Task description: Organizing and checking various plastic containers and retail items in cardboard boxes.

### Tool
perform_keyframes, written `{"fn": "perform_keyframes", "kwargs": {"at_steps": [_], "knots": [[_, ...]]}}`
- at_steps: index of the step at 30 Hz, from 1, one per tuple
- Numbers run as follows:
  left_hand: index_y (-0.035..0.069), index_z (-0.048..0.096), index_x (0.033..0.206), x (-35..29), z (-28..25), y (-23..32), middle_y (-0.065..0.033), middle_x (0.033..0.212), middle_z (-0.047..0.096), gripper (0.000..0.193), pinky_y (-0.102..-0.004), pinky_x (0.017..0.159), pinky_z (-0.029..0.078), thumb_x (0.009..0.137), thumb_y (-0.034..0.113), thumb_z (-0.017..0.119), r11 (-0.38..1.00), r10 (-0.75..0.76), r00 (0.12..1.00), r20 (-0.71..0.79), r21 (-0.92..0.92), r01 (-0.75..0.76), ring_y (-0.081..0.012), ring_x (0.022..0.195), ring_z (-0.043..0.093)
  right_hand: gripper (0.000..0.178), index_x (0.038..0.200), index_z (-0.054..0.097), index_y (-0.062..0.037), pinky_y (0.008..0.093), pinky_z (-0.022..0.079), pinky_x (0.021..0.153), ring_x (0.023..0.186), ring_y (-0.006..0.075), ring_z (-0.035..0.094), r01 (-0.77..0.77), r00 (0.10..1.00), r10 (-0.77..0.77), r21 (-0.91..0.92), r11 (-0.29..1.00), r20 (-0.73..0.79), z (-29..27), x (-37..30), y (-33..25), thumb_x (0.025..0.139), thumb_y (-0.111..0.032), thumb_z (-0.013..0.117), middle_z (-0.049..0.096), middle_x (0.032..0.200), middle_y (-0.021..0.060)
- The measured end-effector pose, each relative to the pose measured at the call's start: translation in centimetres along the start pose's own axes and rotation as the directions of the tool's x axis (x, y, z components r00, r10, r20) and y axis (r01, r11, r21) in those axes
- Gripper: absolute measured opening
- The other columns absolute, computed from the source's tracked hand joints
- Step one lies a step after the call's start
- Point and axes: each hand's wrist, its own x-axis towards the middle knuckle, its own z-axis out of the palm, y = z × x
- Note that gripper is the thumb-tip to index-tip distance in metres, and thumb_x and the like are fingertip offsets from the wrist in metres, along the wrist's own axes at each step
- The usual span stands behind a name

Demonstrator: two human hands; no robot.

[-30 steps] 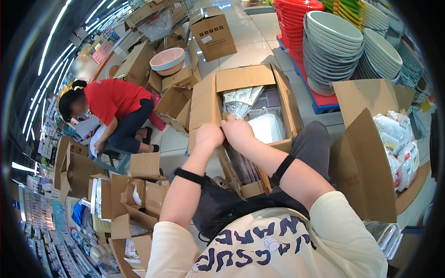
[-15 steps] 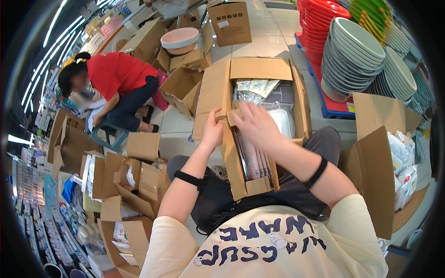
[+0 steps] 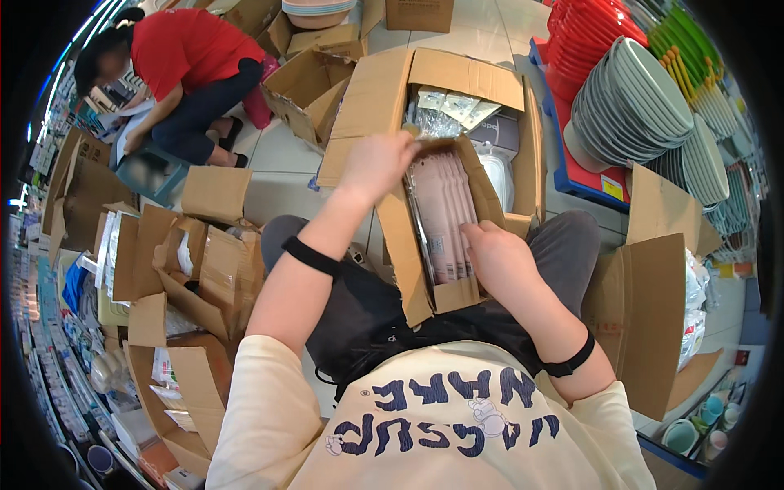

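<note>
A narrow cardboard box [image 3: 457, 296] sits tilted in the near part of a large open carton [image 3: 535, 139]. Flat pink packs [image 3: 441, 214] stand side by side inside it. At the box's far left corner, my left hand [image 3: 377, 163] is closed with its fingers on the cardboard. My right hand [image 3: 500, 260] curls over the near right wall, fingertips beside the packs. Deeper in the large carton lie clear plastic packets [image 3: 441, 106], a grey printed box [image 3: 496, 135] and a white plastic item [image 3: 496, 175].
Open cartons stand at my left [image 3: 196, 278] and right [image 3: 641, 310]. Stacked grey basins [image 3: 625, 106] and red basins [image 3: 572, 49] stand on a blue-edged platform at the far right. A person in a red shirt [image 3: 192, 53] sits on a low stool at the far left.
The narrow box's near end has come up and its pink packs show more fully. My right hand has moved from the far end to the near right wall. The view has shifted.
</note>
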Motion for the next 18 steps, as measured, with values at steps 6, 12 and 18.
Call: {"fn": "perform_keyframes", "kwargs": {"at_steps": [6, 12, 18], "knots": [[0.008, 0.061, 0.117, 1.7, 2.3, -0.8, -0.0116, 0.078, 0.069, 0.043, -0.0429, 0.066, 0.050, 0.088, 0.040, 0.066, 0.907, -0.385, 0.914, -0.125, -0.237, 0.349, -0.0312, 0.078, 0.067, 0.014, 0.093, 0.060, -0.0049, 0.0349, 0.056, 0.072, 0.089, 0.0253, 0.065, -0.032, 0.999, 0.030, -0.207, 0.978, -0.015, 2.0, 0.7, -3.1, 0.082, -0.012, 0.064, 0.062, 0.092, 0.0093], [0.007, 0.061, 0.116, 2.2, 3.5, -0.9, -0.0097, 0.078, 0.068, 0.046, -0.0416, 0.065, 0.049, 0.087, 0.042, 0.068, 0.868, -0.463, 0.871, -0.162, -0.283, 0.409, -0.0298, 0.075, 0.066, 0.028, 0.082, 0.065, -0.0020, 0.0367, 0.056, 0.067, 0.071, 0.0285, 0.070, -0.137, 0.985, 0.128, 0.067, 0.988, 0.117, 1.7, 3.1, -5.7, 0.086, -0.029, 0.062, 0.069, 0.075, 0.0172], [0.006, 0.061, 0.116, 1.5, 3.9, -1.5, -0.0103, 0.075, 0.066, 0.046, -0.0404, 0.063, 0.047, 0.087, 0.041, 0.068, 0.859, -0.449, 0.874, -0.186, -0.358, 0.365, -0.0277, 0.071, 0.064, 0.020, 0.083, 0.065, 0.0036, 0.0487, 0.056, 0.069, 0.073, 0.0418, 0.067, -0.142, 0.989, 0.128, 0.225, 0.964, 0.076, 4.1, 4.5, -2.8, 0.082, -0.014, 0.057, 0.067, 0.077, 0.0264]]}}
